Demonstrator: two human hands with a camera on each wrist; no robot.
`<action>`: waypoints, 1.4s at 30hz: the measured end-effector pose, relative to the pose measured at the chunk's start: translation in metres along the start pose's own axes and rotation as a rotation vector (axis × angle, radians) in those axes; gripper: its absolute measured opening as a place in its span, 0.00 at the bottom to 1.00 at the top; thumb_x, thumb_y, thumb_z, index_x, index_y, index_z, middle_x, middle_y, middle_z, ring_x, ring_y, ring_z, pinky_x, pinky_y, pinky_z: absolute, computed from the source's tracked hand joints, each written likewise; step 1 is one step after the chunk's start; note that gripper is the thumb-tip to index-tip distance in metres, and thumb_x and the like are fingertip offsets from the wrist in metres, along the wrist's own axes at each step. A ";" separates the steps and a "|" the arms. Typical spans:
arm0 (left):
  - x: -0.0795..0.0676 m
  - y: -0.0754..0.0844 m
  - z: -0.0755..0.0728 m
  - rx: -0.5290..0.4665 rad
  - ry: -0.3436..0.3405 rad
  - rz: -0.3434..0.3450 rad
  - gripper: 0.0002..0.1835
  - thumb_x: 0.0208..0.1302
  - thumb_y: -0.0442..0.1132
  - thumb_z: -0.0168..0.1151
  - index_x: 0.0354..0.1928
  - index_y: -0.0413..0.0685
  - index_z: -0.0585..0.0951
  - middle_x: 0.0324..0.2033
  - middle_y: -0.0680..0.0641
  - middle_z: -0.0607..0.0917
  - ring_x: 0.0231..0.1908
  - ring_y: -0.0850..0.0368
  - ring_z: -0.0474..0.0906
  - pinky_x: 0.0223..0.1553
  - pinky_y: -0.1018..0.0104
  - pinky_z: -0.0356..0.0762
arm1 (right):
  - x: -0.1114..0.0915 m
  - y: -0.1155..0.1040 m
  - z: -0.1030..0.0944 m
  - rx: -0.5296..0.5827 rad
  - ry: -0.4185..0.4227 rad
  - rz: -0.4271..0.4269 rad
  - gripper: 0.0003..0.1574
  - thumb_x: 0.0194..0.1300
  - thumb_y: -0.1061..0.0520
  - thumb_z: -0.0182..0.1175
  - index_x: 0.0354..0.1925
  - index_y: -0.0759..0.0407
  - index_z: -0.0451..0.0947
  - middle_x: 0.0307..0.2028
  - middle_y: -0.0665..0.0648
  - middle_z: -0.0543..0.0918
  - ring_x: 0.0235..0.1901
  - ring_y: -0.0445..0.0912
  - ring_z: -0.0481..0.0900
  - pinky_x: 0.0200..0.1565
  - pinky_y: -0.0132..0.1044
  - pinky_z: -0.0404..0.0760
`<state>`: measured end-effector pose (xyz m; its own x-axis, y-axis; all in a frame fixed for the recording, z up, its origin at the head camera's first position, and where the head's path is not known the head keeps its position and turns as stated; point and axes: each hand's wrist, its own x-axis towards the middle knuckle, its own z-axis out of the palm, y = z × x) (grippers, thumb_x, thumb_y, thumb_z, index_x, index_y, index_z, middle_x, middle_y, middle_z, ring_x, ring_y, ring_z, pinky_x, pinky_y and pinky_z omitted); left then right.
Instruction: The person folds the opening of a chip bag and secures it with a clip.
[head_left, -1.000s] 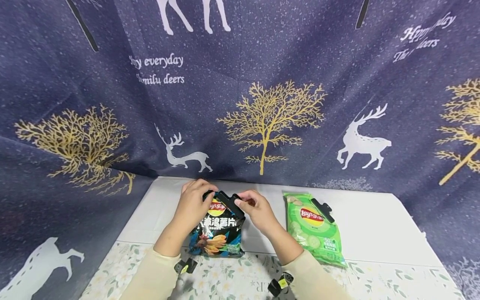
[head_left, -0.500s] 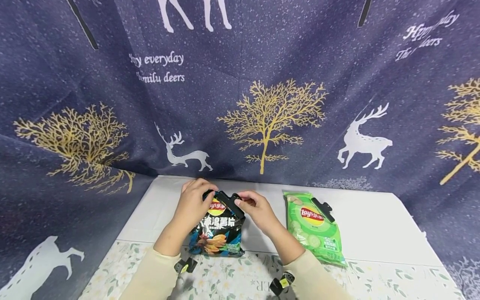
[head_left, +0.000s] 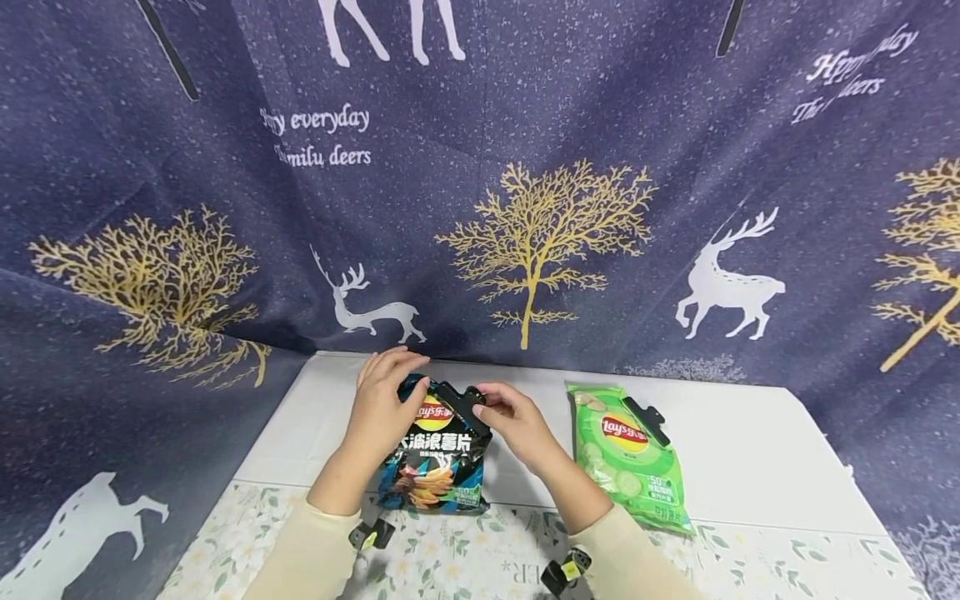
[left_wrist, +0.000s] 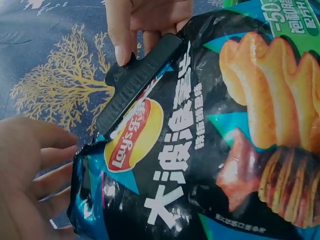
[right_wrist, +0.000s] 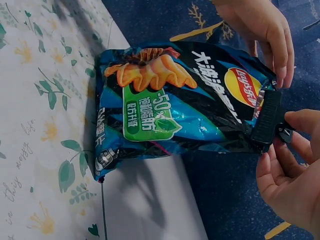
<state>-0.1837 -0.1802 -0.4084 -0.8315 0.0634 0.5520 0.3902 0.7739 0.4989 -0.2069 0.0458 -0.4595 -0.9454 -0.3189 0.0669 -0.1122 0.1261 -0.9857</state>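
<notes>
A black-and-blue bag of potato chips (head_left: 431, 458) stands upright on the table in the head view, its top corner folded over. Across that fold sits a black bag clip (left_wrist: 142, 82). My right hand (head_left: 517, 423) pinches the clip's handle between thumb and fingers, which also shows in the right wrist view. At the bag's upper left corner is my left hand (head_left: 381, 410), fingers extended and thumb apart. In the left wrist view its fingers are beside the bag's edge, partly hidden behind it; whether they touch it I cannot tell.
To the right lies a green chip bag (head_left: 630, 471) with its own black clip (head_left: 647, 420) on its upper right corner. A flower-patterned cloth (head_left: 450, 558) covers the front of the white table (head_left: 780, 467). A dark blue curtain (head_left: 480, 250) hangs behind.
My left hand's fingers have lifted and straightened away from the bag's top left corner, which they held before. The right hand stays on the clip.
</notes>
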 end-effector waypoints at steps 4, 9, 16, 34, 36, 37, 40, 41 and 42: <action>-0.002 -0.003 -0.002 -0.044 0.054 -0.061 0.23 0.68 0.39 0.65 0.64 0.47 0.79 0.63 0.44 0.77 0.68 0.41 0.68 0.72 0.39 0.56 | 0.000 0.002 -0.002 -0.014 0.012 0.006 0.24 0.70 0.55 0.64 0.62 0.55 0.78 0.50 0.59 0.83 0.45 0.43 0.79 0.50 0.34 0.79; -0.006 -0.008 -0.002 -0.091 0.068 -0.141 0.29 0.70 0.40 0.62 0.72 0.49 0.70 0.68 0.42 0.70 0.69 0.39 0.64 0.69 0.37 0.61 | -0.002 0.002 -0.004 -0.017 0.033 0.020 0.23 0.70 0.56 0.63 0.62 0.54 0.79 0.49 0.59 0.82 0.45 0.43 0.79 0.50 0.32 0.80; -0.015 -0.014 0.002 -0.125 0.058 -0.229 0.36 0.72 0.44 0.60 0.78 0.50 0.59 0.72 0.39 0.63 0.73 0.38 0.61 0.69 0.35 0.63 | -0.004 0.007 -0.006 0.032 0.063 0.034 0.23 0.71 0.58 0.60 0.63 0.58 0.78 0.51 0.60 0.80 0.46 0.41 0.79 0.49 0.30 0.81; -0.038 -0.023 0.027 -0.195 -0.028 -0.359 0.38 0.76 0.49 0.56 0.79 0.46 0.53 0.70 0.36 0.64 0.69 0.38 0.65 0.68 0.38 0.67 | -0.012 0.017 -0.010 0.095 0.160 0.029 0.22 0.71 0.60 0.61 0.62 0.60 0.78 0.48 0.65 0.83 0.42 0.41 0.81 0.48 0.34 0.84; -0.039 -0.023 0.029 -0.204 -0.037 -0.371 0.37 0.76 0.48 0.56 0.79 0.47 0.54 0.70 0.36 0.64 0.69 0.39 0.66 0.68 0.40 0.68 | -0.012 0.018 -0.010 0.095 0.170 0.034 0.22 0.71 0.59 0.61 0.62 0.60 0.77 0.48 0.66 0.84 0.42 0.41 0.82 0.49 0.33 0.84; -0.040 -0.023 0.030 -0.211 -0.041 -0.377 0.37 0.76 0.49 0.55 0.79 0.47 0.54 0.70 0.37 0.64 0.69 0.39 0.66 0.69 0.41 0.68 | -0.013 0.019 -0.010 0.096 0.173 0.034 0.23 0.72 0.59 0.61 0.63 0.60 0.77 0.48 0.66 0.84 0.42 0.41 0.82 0.49 0.33 0.83; -0.042 -0.024 0.033 -0.223 -0.058 -0.394 0.36 0.77 0.50 0.54 0.79 0.49 0.55 0.71 0.37 0.63 0.69 0.40 0.66 0.69 0.41 0.68 | -0.014 0.020 -0.010 0.098 0.184 0.043 0.23 0.72 0.58 0.61 0.63 0.60 0.77 0.49 0.65 0.84 0.43 0.42 0.82 0.49 0.34 0.84; -0.042 -0.024 0.034 -0.219 -0.062 -0.398 0.36 0.77 0.50 0.54 0.79 0.49 0.55 0.71 0.37 0.63 0.69 0.40 0.66 0.69 0.41 0.68 | -0.015 0.021 -0.010 0.099 0.188 0.041 0.24 0.71 0.58 0.61 0.63 0.60 0.77 0.49 0.65 0.84 0.43 0.43 0.82 0.50 0.36 0.84; -0.043 -0.024 0.035 -0.219 -0.063 -0.404 0.36 0.77 0.50 0.54 0.79 0.49 0.55 0.70 0.38 0.64 0.69 0.40 0.66 0.69 0.41 0.68 | -0.015 0.021 -0.011 0.100 0.190 0.039 0.24 0.71 0.58 0.61 0.63 0.61 0.76 0.49 0.65 0.84 0.43 0.43 0.82 0.51 0.37 0.84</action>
<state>-0.1711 -0.1796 -0.4670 -0.9539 -0.1721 0.2459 0.0987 0.5939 0.7985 -0.1981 0.0633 -0.4800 -0.9902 -0.1314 0.0467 -0.0522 0.0382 -0.9979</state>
